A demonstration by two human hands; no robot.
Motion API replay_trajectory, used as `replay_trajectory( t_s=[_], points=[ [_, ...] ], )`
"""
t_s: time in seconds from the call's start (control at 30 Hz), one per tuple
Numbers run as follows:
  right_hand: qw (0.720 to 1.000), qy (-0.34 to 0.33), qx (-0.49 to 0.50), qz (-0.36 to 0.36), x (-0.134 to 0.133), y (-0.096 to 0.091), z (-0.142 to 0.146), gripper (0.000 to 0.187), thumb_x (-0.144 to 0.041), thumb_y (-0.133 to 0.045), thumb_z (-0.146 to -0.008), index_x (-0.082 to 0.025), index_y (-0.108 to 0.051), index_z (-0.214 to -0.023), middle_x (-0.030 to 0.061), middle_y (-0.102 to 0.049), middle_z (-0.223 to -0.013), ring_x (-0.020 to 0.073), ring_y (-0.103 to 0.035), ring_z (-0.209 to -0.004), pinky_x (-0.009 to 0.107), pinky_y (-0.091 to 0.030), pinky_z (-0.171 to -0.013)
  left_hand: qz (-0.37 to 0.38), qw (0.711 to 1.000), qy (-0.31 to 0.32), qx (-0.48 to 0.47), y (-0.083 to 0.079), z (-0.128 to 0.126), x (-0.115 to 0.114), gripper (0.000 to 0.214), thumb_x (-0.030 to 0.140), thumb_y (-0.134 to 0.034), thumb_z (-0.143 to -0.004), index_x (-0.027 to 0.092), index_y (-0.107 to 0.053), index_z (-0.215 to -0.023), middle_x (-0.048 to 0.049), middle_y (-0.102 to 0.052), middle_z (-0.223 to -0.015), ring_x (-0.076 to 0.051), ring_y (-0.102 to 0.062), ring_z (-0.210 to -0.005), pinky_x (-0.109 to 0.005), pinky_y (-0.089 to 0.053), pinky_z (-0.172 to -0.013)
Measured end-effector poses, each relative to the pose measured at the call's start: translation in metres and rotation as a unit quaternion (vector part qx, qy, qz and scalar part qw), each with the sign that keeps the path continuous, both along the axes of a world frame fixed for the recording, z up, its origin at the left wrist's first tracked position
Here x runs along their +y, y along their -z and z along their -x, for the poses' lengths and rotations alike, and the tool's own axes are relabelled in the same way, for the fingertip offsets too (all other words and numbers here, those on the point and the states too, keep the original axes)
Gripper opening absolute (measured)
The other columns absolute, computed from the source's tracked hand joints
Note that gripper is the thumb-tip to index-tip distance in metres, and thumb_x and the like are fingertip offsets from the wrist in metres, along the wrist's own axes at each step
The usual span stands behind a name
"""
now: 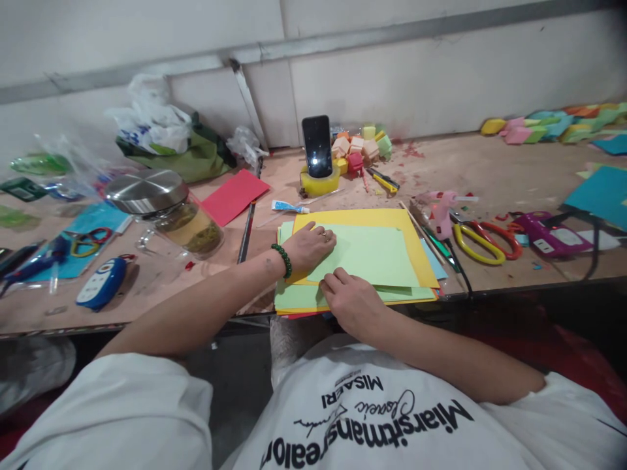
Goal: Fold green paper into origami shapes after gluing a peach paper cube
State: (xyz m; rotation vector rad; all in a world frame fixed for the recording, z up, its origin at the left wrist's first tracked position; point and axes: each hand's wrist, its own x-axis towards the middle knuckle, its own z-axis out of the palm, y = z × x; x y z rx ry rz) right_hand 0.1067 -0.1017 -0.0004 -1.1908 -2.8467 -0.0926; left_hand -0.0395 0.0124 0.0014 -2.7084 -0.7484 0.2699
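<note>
A light green sheet of paper [367,254] lies at a slight angle on a yellow sheet [416,251], on top of a stack of coloured paper at the table's front edge. My left hand [308,248], with a green bead bracelet and a ring, rests on the green sheet's left side, fingers stretched over it. At that sheet's near left corner, my right hand [353,303] has its fingers bent and closed on the edge; the thumb is hidden. Near the right hand, the sheet's front edge casts a shadow, slightly raised.
A phone [317,147] stands in a yellow tape roll [321,181]. Left are a glass tea jug [189,225], red paper [235,196] and a blue-white device [102,284]. Right lie a pink glue gun [441,212], scissors [477,243] and a purple power strip [553,234]. Folded paper pieces [355,150] sit behind.
</note>
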Motion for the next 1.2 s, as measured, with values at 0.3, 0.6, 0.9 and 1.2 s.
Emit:
replay_trajectory(
  t_s=[0.3, 0.6, 0.9, 1.2],
  points=[
    [0.997, 0.059, -0.039, 0.013, -0.008, -0.01, -0.014, 0.017, -0.002, -0.055, -0.08, -0.012, -0.069, -0.083, 0.0137, -0.064, -0.084, 0.0245, -0.053, -0.084, 0.033, -0.04, -0.063, -0.001, 1.0, -0.004, -0.003, 0.0, 0.001, 0.0, 0.035, 0.011, -0.042, -0.09, 0.007, -0.056, -0.122, -0.0193, -0.064, -0.116, -0.028, -0.059, -0.102, -0.042, -0.037, -0.088],
    [0.996, 0.049, -0.065, -0.044, -0.013, -0.001, -0.021, 0.019, -0.002, -0.055, -0.079, -0.009, -0.072, -0.079, 0.0174, -0.065, -0.084, 0.0251, -0.052, -0.081, 0.034, -0.038, -0.06, -0.003, 1.0, 0.006, 0.006, -0.002, 0.002, 0.0, 0.036, 0.011, -0.041, -0.091, 0.003, -0.055, -0.123, -0.0208, -0.065, -0.112, -0.03, -0.059, -0.101, -0.042, -0.039, -0.084],
    [0.986, 0.11, -0.075, -0.095, -0.032, 0.007, -0.069, 0.025, 0.004, -0.052, -0.074, -0.009, -0.073, -0.071, 0.0165, -0.062, -0.075, 0.0253, -0.05, -0.076, 0.035, -0.037, -0.06, -0.007, 1.0, 0.0, 0.0, 0.002, 0.002, 0.003, 0.036, 0.009, -0.041, -0.091, 0.004, -0.056, -0.124, -0.0207, -0.065, -0.109, -0.028, -0.06, -0.1, -0.04, -0.04, -0.084],
    [0.973, 0.199, -0.082, -0.081, -0.048, -0.003, -0.112, 0.024, 0.002, -0.052, -0.075, -0.01, -0.071, -0.071, 0.0156, -0.064, -0.074, 0.0258, -0.055, -0.076, 0.035, -0.041, -0.064, -0.008, 1.0, -0.001, 0.005, 0.002, 0.003, 0.002, 0.037, 0.008, -0.041, -0.092, 0.006, -0.054, -0.126, -0.0191, -0.065, -0.112, -0.026, -0.06, -0.102, -0.039, -0.04, -0.087]
  ],
)
